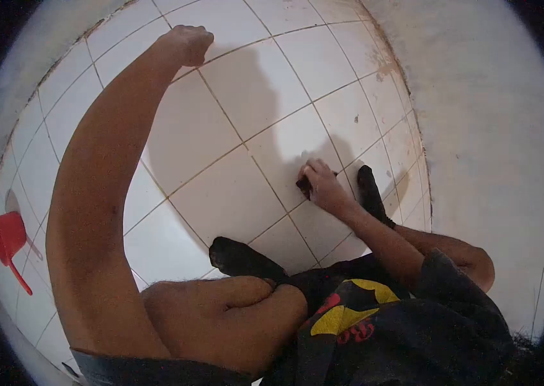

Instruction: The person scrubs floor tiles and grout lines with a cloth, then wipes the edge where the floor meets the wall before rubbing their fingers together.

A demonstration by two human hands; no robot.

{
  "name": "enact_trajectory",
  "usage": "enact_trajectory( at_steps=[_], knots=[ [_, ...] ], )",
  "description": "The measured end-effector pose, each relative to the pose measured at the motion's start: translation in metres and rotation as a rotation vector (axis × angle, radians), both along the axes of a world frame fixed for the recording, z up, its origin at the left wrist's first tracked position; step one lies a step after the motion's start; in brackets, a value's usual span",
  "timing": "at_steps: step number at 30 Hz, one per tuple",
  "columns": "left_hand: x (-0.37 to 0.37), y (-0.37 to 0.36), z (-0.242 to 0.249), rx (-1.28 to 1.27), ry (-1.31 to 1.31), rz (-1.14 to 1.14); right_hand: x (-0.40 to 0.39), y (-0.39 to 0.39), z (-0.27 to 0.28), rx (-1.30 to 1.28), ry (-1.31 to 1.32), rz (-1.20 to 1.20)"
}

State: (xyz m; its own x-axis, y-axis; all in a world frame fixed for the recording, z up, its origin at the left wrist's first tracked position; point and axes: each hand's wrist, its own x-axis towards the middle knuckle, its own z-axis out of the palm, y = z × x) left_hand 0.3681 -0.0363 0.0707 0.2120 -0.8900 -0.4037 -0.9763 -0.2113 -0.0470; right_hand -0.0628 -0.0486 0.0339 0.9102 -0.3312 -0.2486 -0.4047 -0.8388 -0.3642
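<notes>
My left hand (188,45) is stretched far forward, closed in a fist over the white tiled floor (201,141). Its fingers curl away from view, so anything inside them is hidden. Nearer my body, my right hand (325,185) is closed around a small dark object (305,185) low over the tiles. Only the object's dark edge shows beside the fingers, and its kind cannot be made out. Close to the right of that hand is my foot in a black sock (368,186); the other black-socked foot (243,256) is to the left.
A red dipper (8,237) with a long handle is at the far left. A pale wall (484,128) rises on the right, and another runs along the left edge. Brownish stains (384,69) mark tiles near the right wall. Shadows fall across the middle.
</notes>
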Motion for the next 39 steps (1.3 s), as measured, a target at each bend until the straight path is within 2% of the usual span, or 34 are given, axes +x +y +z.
enact_trajectory(
  at_steps=[1, 2, 5, 8, 9, 11, 14, 17, 19, 21, 22, 26, 29, 33, 35, 37, 39],
  knots=[
    [0.000, 0.001, -0.001, -0.007, -0.002, 0.005, -0.007, 0.009, -0.002, -0.064, 0.025, 0.054],
    [0.000, 0.004, -0.003, -0.010, -0.003, 0.012, -0.016, 0.020, -0.001, 0.038, -0.039, 0.017],
    [0.006, 0.013, -0.010, -0.025, -0.001, 0.014, -0.020, 0.034, -0.001, -0.079, -0.096, -0.014],
    [0.004, 0.014, -0.003, 0.038, -0.035, -0.005, 0.011, 0.009, -0.007, -0.211, -0.135, -0.026],
    [0.003, 0.015, 0.001, 0.073, -0.055, -0.010, 0.018, -0.005, -0.018, -0.210, -0.316, -0.021],
    [0.003, 0.016, -0.002, 0.066, -0.013, 0.017, 0.031, -0.010, -0.008, -0.109, -0.261, -0.106],
    [0.003, 0.020, -0.001, 0.048, -0.001, 0.031, -0.013, 0.023, -0.019, -0.223, -0.147, -0.042],
    [0.005, 0.021, -0.015, 0.032, 0.001, 0.039, -0.017, 0.028, -0.006, -0.026, -0.073, -0.086],
    [0.008, 0.021, -0.005, 0.069, 0.018, 0.046, 0.004, 0.014, -0.010, -0.126, -0.158, -0.090],
    [0.013, 0.017, -0.010, -0.001, 0.003, 0.035, 0.029, -0.004, -0.010, -0.241, -0.279, -0.081],
    [0.016, 0.017, -0.013, -0.041, 0.016, 0.009, 0.034, -0.012, -0.013, -0.140, -0.247, -0.131],
    [0.003, 0.021, -0.005, -0.008, 0.015, 0.032, -0.016, 0.032, -0.021, -0.167, -0.146, -0.078],
    [0.003, 0.027, -0.011, 0.047, 0.041, 0.053, -0.021, 0.043, -0.008, 0.062, -0.122, -0.086],
    [0.016, 0.028, -0.011, 0.002, 0.018, 0.069, 0.046, 0.029, -0.015, 0.142, -0.315, 0.168],
    [0.013, 0.026, -0.007, -0.012, -0.023, 0.064, 0.092, 0.013, -0.029, 0.027, -0.291, 0.238],
    [0.011, 0.028, -0.004, -0.013, -0.037, 0.051, 0.139, -0.016, -0.038, 0.195, -0.480, 0.167],
    [0.006, 0.035, -0.004, 0.007, -0.016, 0.038, 0.175, -0.033, -0.046, -0.007, -0.634, -0.004]
  ],
)
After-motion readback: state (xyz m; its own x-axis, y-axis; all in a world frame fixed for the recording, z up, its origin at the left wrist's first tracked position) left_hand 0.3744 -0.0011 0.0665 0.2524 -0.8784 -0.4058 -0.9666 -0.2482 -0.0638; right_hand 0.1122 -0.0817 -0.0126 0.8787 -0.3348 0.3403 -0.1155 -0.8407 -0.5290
